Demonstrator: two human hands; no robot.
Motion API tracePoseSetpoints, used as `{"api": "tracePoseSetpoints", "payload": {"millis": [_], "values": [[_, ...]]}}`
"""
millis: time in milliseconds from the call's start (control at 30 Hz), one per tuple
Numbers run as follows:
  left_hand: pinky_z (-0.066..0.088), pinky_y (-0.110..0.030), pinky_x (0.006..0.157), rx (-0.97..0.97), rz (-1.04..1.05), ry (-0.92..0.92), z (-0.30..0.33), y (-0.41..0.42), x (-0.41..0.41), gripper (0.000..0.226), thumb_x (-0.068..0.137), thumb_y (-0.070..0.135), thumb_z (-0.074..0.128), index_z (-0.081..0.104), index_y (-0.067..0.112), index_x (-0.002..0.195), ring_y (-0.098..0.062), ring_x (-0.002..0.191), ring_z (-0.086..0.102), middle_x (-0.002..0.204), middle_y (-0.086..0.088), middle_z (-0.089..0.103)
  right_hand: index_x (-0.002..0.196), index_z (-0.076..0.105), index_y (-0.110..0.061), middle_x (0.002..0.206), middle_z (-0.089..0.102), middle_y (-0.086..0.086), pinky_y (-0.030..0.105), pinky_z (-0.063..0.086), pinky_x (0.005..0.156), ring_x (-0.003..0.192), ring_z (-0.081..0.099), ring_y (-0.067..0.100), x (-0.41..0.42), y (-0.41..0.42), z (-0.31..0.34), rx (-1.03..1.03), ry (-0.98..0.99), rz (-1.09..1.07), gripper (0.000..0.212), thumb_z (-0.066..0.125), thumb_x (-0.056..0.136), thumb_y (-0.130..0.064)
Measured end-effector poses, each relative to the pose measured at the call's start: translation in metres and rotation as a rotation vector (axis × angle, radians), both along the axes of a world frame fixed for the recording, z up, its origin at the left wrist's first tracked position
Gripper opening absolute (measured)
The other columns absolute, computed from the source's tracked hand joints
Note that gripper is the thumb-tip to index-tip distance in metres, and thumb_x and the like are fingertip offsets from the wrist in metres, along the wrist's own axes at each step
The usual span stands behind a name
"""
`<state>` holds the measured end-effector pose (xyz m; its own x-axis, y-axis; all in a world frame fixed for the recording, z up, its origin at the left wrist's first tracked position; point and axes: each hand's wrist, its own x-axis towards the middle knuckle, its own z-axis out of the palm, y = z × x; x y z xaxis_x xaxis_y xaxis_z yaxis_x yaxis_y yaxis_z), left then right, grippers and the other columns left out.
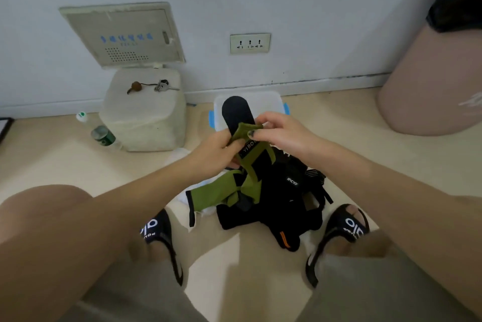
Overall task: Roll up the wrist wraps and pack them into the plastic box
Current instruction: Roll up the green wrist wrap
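While left hand [221, 146] and right hand [273, 130] pinch the green wrist wrap [250, 162] at frame centre, its dangling tail risks snagging the black pile [281, 201], loosening the roll.

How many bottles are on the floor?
2: a green bottle left of the white block, and a clear green-capped bottle behind it by the wall. Others may be hidden.

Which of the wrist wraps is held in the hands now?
The green wrist wrap: left hand and right hand both grip its upper end. The black wraps lie untouched on the floor.
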<state>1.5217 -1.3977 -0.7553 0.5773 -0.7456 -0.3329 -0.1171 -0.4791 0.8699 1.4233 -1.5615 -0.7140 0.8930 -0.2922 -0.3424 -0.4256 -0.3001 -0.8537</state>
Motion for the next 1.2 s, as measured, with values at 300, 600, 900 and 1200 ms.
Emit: {"api": "tracePoseSetpoints", "payload": {"millis": [300,600,900,1200], "values": [[0.048,-0.028,0.094,0.378,-0.306,-0.060,-0.079,-0.020,0.049,0.050,0.096,0.032,0.066,0.047,0.025,0.142,-0.014,0.115,0.059,0.128,0.006,0.059,0.078,0.051,-0.015,0.070,0.046,-0.004,0.030,0.034,0.061,0.065,0.044,0.013,0.044,-0.033,-0.039,-0.146,0.076,-0.071,0.030,0.058,0.103,-0.030],[0.043,-0.042,0.094,0.831,-0.410,-0.258,-0.211,-0.056,0.089,0.056,0.095,0.055,0.049,0.056,0.014,0.133,-0.033,0.121,0.058,0.133,-0.011,0.061,0.096,0.061,-0.017,0.085,0.070,0.003,0.025,0.046,0.063,0.076,0.063,0.022,0.041,-0.031,-0.062,-0.036,0.152,-0.098,0.015,0.056,0.103,-0.029],[0.049,-0.044,0.100,0.853,-0.358,-0.091,-0.262,-0.084,0.087,0.056,0.099,0.054,0.051,0.052,0.013,0.138,-0.032,0.112,0.058,0.133,-0.011,0.060,0.105,0.065,-0.029,0.090,0.078,0.003,0.039,0.060,0.080,0.086,0.074,0.023,0.030,-0.052,-0.057,0.174,0.164,-0.264,0.013,0.058,0.100,-0.019],[0.054,-0.050,0.097,0.734,-0.266,0.080,-0.240,-0.044,0.107,0.056,0.088,0.060,0.060,0.070,0.007,0.104,-0.025,0.095,0.066,0.101,-0.007,0.067,0.100,0.066,-0.027,0.092,0.072,-0.004,0.024,0.044,0.061,0.077,0.066,0.010,0.040,-0.041,-0.025,0.101,0.075,-0.325,0.011,0.058,0.095,-0.021]]}}
